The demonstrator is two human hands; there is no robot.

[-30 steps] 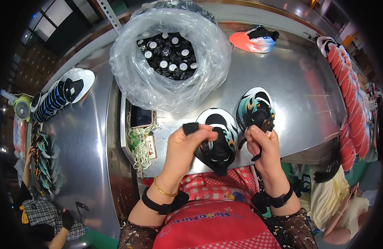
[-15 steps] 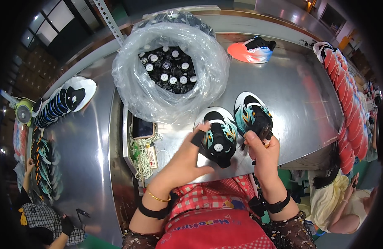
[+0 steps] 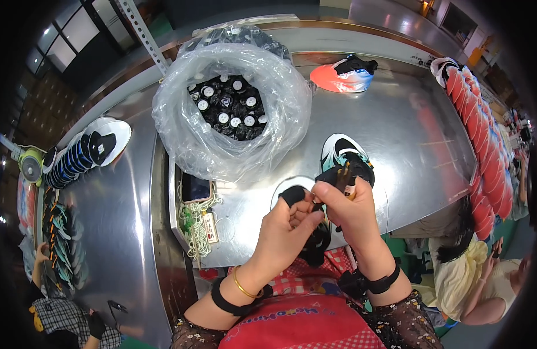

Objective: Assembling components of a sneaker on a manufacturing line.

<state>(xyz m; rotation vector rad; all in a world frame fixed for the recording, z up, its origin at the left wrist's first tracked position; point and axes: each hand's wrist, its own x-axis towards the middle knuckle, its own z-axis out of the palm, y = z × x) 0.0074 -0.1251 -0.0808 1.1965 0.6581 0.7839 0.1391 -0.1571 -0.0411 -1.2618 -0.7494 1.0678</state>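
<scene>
Both hands are meeting over the shoe upper: left hand fingers pinching its black tongue, right hand fingers gripping a small dark piece just right of it.

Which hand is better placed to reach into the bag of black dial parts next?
Left, probably. The left hand lies nearer the clear plastic bag, which sits up and to the left. The right hand pinches a small tool over the shoe upper and looks busier.

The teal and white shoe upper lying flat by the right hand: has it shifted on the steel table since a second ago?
Cannot tell: the teal and white shoe upper keeps its spot right of the clear plastic bag, though the head camera itself moved.
</scene>
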